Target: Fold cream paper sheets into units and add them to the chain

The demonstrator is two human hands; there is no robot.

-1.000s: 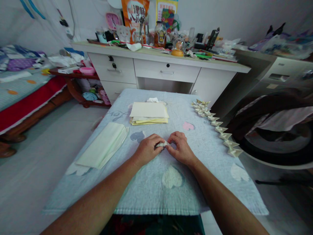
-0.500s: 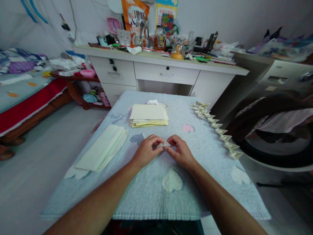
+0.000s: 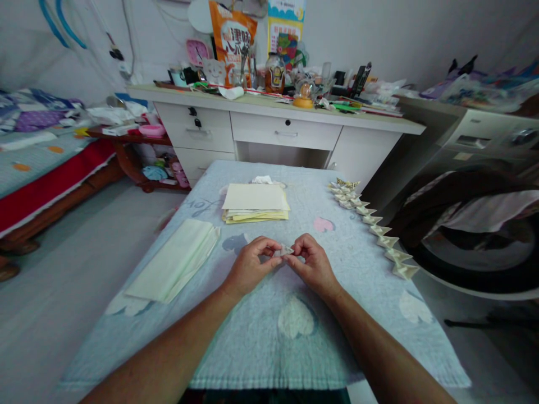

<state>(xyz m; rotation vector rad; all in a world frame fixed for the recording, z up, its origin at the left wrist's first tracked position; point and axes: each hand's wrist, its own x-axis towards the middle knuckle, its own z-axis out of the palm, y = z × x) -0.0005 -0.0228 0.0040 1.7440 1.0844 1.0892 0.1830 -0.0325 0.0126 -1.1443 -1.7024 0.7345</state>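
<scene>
Between my two hands is a small piece of folded paper (image 3: 286, 250), pale and pointed, held just above the blue cloth. My left hand (image 3: 255, 259) pinches its left end between thumb and fingers. On the other end, the thumb and fingertips of my right hand (image 3: 311, 259) are closed. Fingers cover part of the paper, so its full shape is hidden. Beyond my hands lies a stack of cream and yellow paper sheets (image 3: 255, 197). A pile of long folded pale sheets (image 3: 172, 259) rests to the left of my left forearm.
A curving row of folded paper boats (image 3: 379, 230) runs down the table's right side. The table (image 3: 236, 359) wears a blue patterned cloth. Behind it stands a white desk (image 3: 286, 128) crowded with jars and packets. A washing machine (image 3: 484, 134) is at right, a bed (image 3: 50, 151) at left.
The folded paper has tilted and changed its outline between my fingers, now looking narrower. Both hands stay close together, still gripping it. The whole view has shifted slightly.
</scene>
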